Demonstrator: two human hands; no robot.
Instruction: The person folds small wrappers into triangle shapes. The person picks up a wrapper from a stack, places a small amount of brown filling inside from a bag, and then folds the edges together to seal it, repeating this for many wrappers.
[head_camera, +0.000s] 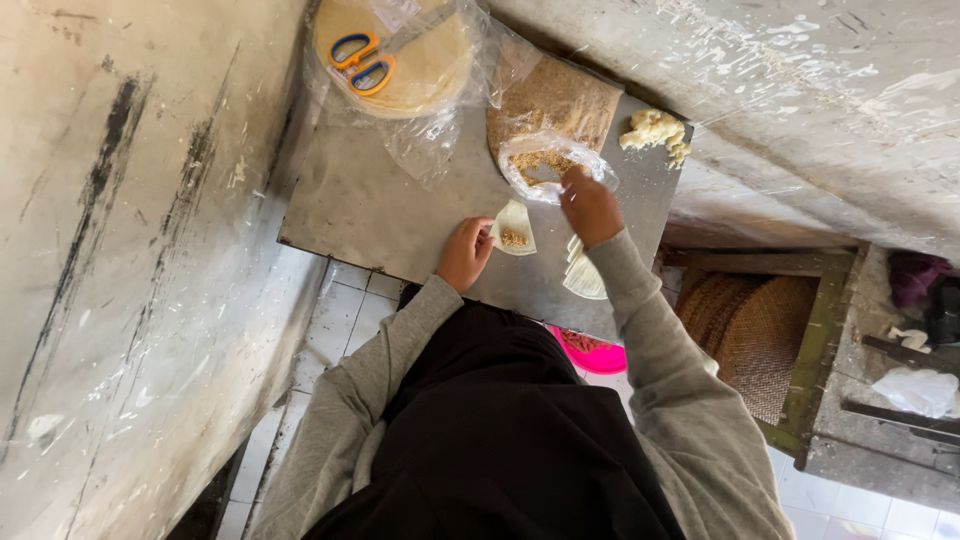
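Two bare hands at work over a grey worktop (380, 215), seen from above by a head-worn camera. Left hand (465, 253) near the worktop's near edge, grip closed on the edge of a small pale folded wrapper (515, 228), shaped like an open cone with a spoonful of brown crumbly filling inside. Wrapper just right of that hand, its open mouth pointing toward the far edge and its point toward the near edge. Right hand (590, 207) just beyond and to the right of the wrapper, fingers bunched together and dipped into the open mouth of a clear plastic bag (553, 165) of the same brown filling; impossible to tell whether a pinch is held. Right hand closer to the bag, left hand closer to the wrapper; bag and wrapper near each other, not touching. Small stack of cut pale wrappers (583, 275) at the near right edge, under the right wrist. Round stack of flat sheets in plastic (425, 75) at the far left corner, with orange-handled scissors (362, 62) on top. Lump of pale dough (655, 132) at the far right corner. Rough whitewashed walls on both sides, white tiled floor (335, 310) below, a pink basin (595, 352) half hidden under the worktop, a woven mat (755, 335) to the right.
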